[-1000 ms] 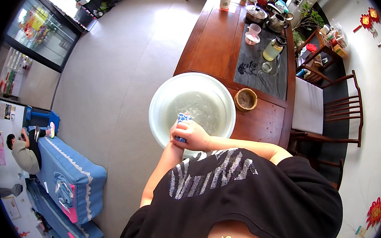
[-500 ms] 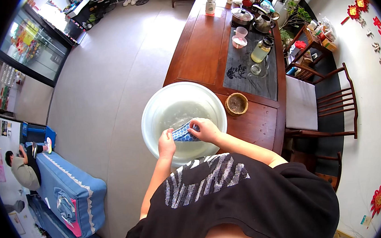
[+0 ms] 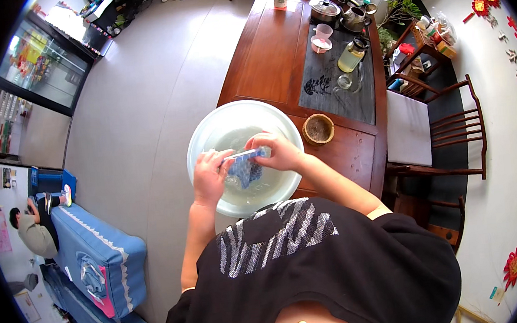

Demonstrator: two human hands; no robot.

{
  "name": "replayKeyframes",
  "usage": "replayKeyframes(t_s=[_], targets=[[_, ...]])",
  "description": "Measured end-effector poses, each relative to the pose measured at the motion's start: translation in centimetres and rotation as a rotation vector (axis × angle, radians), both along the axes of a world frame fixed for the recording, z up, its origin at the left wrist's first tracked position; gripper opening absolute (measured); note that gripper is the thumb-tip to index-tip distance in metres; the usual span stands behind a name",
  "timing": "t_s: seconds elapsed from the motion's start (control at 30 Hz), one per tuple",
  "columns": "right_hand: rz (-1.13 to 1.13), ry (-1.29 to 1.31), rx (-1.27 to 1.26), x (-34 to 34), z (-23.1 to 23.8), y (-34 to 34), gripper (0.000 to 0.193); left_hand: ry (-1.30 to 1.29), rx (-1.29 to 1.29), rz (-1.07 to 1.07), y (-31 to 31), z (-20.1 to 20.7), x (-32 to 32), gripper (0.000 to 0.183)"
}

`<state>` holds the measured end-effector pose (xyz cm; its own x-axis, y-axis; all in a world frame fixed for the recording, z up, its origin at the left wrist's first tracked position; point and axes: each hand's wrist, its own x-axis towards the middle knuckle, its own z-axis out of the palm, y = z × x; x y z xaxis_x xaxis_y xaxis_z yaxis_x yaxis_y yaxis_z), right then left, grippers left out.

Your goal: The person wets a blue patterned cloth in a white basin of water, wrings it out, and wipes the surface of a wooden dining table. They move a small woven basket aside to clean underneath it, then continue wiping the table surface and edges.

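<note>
A blue patterned cloth (image 3: 246, 172) hangs between my two hands, low over the water in a large white basin (image 3: 195, 143). Its upper edge, a lighter strip, is stretched from one hand to the other. My left hand (image 3: 209, 176) pinches the left end of that edge, and my right hand (image 3: 277, 151) pinches the right end. The lower part of the cloth droops toward the water; whether it dips in I cannot tell. Cloudy, slightly bubbly water fills the lower part of the basin.
The basin is at the near end of a long wooden table (image 3: 256, 58). Right of it sits a round woven-looking bowl (image 3: 318, 129). Farther up are a jug of yellowish liquid (image 3: 353, 55) and a lidded pot (image 3: 324, 9). A chair (image 3: 411, 128) stands at right; a person (image 3: 36, 230) sits at far left.
My hands have risen slightly and spread the cloth's edge out straight, so the cloth now hangs down below it. The view has shifted a little.
</note>
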<state>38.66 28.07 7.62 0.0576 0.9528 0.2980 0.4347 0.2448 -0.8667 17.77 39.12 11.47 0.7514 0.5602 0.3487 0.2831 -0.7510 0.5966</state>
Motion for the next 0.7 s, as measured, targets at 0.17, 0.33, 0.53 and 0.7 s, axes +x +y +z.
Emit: replayKeyframes(t_s=[0.17,0.33,0.53,0.7], targets=[[0.012,-0.048,-0.078,1.1,2.8,0.2,0.023,-0.032,0.156,-0.009,1.5,2.5,-0.7,0.015],[0.040,-0.396,-0.354,1.4,-2.5,0.4,0.020,0.385,0.247,0.104,1.1,-4.3,-2.0,0.023],[0.141,-0.869,-0.719,-1.3,-9.6,-0.8,0.029,0.918,0.224,-0.143,-2.4,-11.4,-1.3,0.022],[0.245,-0.861,-0.921,-2.2,-11.9,-0.4,0.041,1.051,-0.019,-0.171,-2.6,-15.4,-0.8,0.023]])
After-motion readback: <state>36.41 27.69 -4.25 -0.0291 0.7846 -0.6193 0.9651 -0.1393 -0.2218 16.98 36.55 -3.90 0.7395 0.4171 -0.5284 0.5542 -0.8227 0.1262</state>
